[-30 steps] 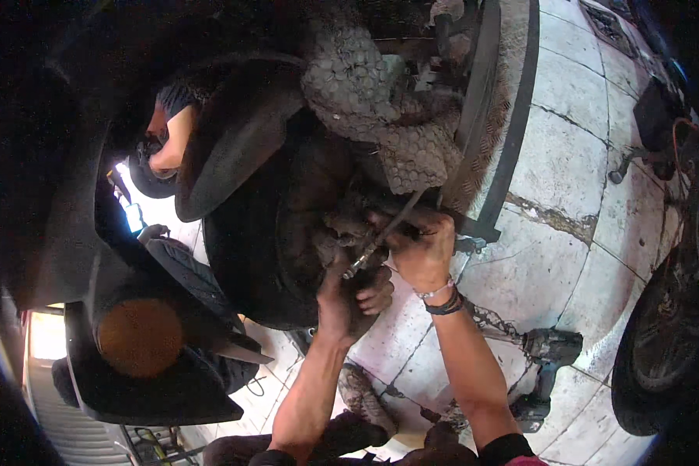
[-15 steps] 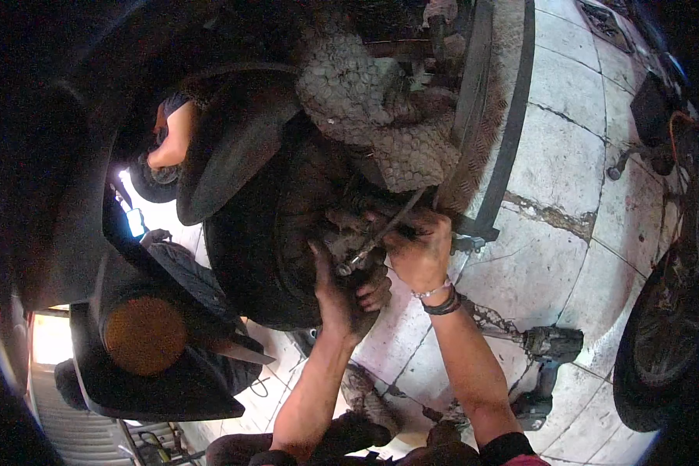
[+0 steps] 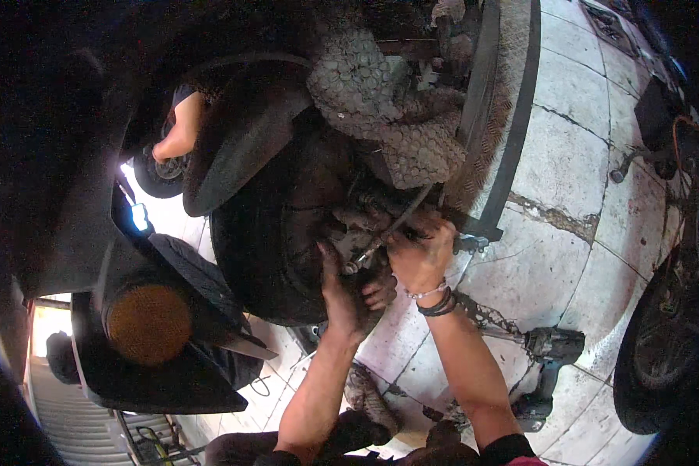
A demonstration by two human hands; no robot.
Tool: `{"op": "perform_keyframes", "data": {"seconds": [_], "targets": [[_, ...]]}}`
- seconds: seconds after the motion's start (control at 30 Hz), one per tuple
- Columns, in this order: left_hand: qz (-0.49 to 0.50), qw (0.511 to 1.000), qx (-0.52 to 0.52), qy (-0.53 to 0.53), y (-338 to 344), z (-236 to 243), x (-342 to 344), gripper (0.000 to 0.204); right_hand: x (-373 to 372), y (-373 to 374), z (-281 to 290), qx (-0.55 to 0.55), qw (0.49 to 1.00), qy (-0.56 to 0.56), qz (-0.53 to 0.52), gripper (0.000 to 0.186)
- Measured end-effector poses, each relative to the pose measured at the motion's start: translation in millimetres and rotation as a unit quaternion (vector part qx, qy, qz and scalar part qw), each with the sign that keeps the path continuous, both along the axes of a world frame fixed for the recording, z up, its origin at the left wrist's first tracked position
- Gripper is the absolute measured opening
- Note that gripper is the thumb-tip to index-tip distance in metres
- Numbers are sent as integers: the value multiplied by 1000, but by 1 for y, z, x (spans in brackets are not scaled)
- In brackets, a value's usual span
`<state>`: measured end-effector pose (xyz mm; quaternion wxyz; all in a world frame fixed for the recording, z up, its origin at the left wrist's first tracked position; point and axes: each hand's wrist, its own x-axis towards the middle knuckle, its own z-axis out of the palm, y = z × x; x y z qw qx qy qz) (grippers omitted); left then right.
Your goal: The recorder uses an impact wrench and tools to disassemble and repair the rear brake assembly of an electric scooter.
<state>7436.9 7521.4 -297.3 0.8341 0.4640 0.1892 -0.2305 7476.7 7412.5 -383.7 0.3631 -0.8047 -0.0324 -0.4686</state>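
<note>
White floor tiles [image 3: 555,283] spread beneath a left hand [image 3: 352,301], fingers curled, and a right hand [image 3: 424,255], fingers bent beside a metal-tipped hose [image 3: 405,218]; any pinch is unclear. Avoiding kinks seems wise.

Floor [image 3: 551,147]: pale tiles, dark joints, grimy stains, one wide broken seam [image 3: 555,218] | Lower left: grey ridged surface [image 3: 93,427], bright patch of light [image 3: 49,325] above it | Lighting: floor glares white, upper left lies in deep shadow

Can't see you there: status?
Bare left hand at silvery metal tip of slim grey hose; bare right hand alongside; grips unclear. Bumpy grey part hides hose's other end.
</note>
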Motion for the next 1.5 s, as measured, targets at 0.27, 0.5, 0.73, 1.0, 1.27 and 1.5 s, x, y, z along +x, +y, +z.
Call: {"op": "perform_keyframes", "data": {"seconds": [0.27,0.5,0.73,1.0,1.27,1.5], "targets": [[-14,999,-23,-40,3,-16,0,82,-2,-5,7,38,996,-2,85,18],[1,999,13,-33,3,-13,-1,81,7,-10,30,168,972,56,155,30],[12,999,25,-27,2,-16,0,82,5,-1,26,76,986,97,111,37],[-19,998,13,-64,1,-13,-3,79,11,-20,31,118,980,25,156,28],[-1,999,1,-50,5,-18,-3,83,11,2,10,79,991,65,92,36],[-6,999,-7,34,11,-30,-4,87,9,-4,12,79,994,10,81,28]]}}
